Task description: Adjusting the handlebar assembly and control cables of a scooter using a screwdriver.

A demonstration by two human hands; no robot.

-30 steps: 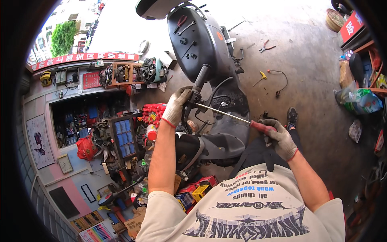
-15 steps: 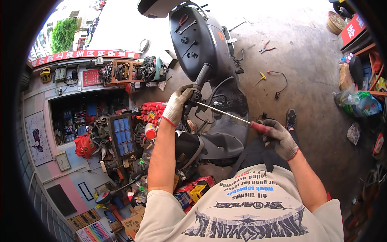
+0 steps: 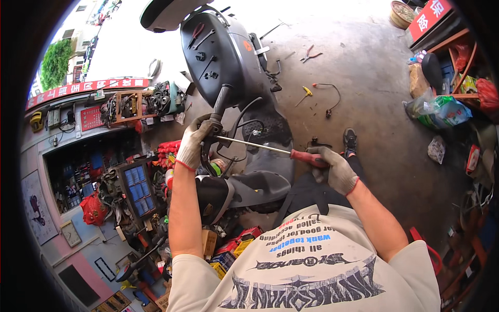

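Observation:
A dark grey scooter (image 3: 262,179) stands in front of me, its handlebar turned toward me. My left hand (image 3: 195,141), in a pale work glove, is closed round the handlebar (image 3: 222,101) at the inner end of its black grip. A long screwdriver (image 3: 254,145) with a red handle reaches across to the clamp area there; its tip is hidden by the fittings beside my left hand. My gloved right hand (image 3: 335,170) is wrapped round the screwdriver's handle. Loose black cables (image 3: 240,125) hang beside the handlebar.
On the black seat (image 3: 221,67) lie red pliers (image 3: 197,31), a wrench (image 3: 204,39) and small black parts. Pliers (image 3: 312,53), a yellow-handled tool (image 3: 305,95) and a cable (image 3: 339,93) lie on the floor. Cluttered shelves (image 3: 460,67) stand right; boxes (image 3: 244,244) sit close on the left.
The whole view has shifted, so the scene sits further left. The screwdriver lies at a slightly flatter angle, still in my right hand; my left hand keeps its hold on the handlebar.

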